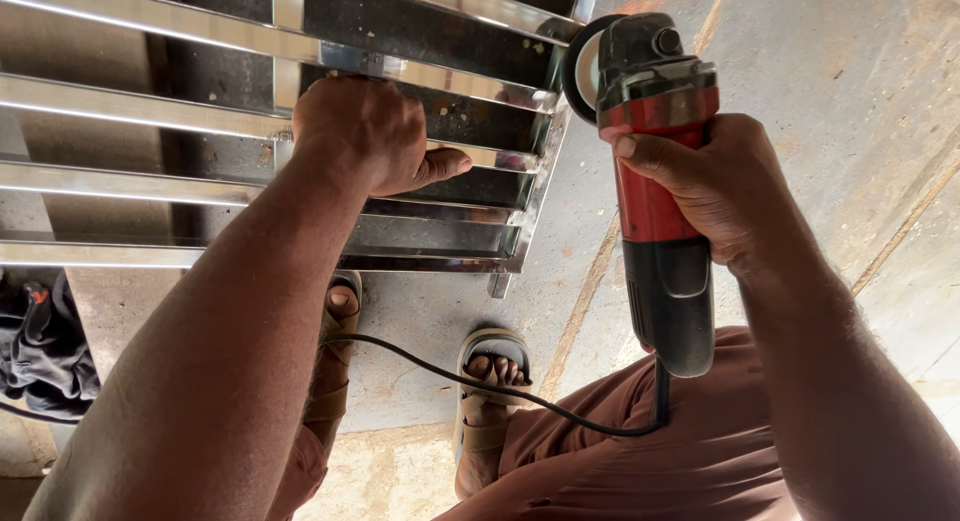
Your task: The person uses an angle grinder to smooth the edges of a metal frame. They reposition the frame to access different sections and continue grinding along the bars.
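While the steel frame (250,131) of polished bars takes up most of my view, lying low over the concrete floor (850,131), I can see that it is the piece being worked on, so everything else gathers at its right-hand corner. My left hand (365,136) lies across one of the middle bars, fingers curled over its far edge and thumb pointing right along the bar, a pressing hold that I judge steadies the frame. My right hand (715,186) has its grip wrapped tight around the red body of the angle grinder (655,181), held upright so the disc (582,69) sits just beside the frame's corner post; whether it touches I cannot tell. The black cord (480,384) trails from the grinder's tail past my sandalled feet (487,381), clear of the disc.
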